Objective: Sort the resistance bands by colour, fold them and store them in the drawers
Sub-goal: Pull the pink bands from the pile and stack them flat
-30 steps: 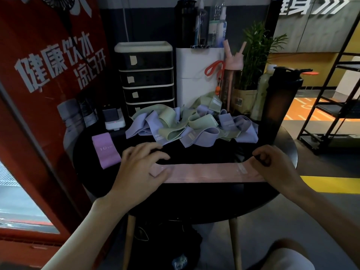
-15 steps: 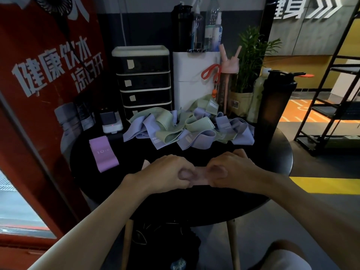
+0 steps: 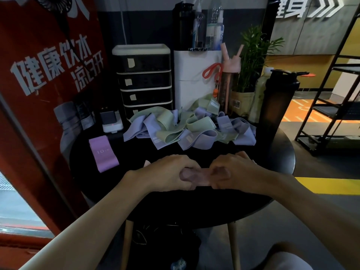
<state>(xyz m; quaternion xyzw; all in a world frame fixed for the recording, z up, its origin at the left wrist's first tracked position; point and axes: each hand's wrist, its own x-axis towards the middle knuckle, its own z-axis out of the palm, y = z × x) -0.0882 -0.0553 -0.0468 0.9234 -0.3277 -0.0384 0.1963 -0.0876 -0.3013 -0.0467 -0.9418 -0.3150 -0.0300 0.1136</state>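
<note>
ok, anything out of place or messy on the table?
Only the heap of green and lilac bands, tangled and unsorted in front of the drawer unit. The purple band at left lies folded; nothing spilled or damaged.

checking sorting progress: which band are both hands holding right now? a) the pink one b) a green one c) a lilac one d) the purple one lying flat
a: the left hand and right hand both pinch the pink band, bunched short between them.
</note>
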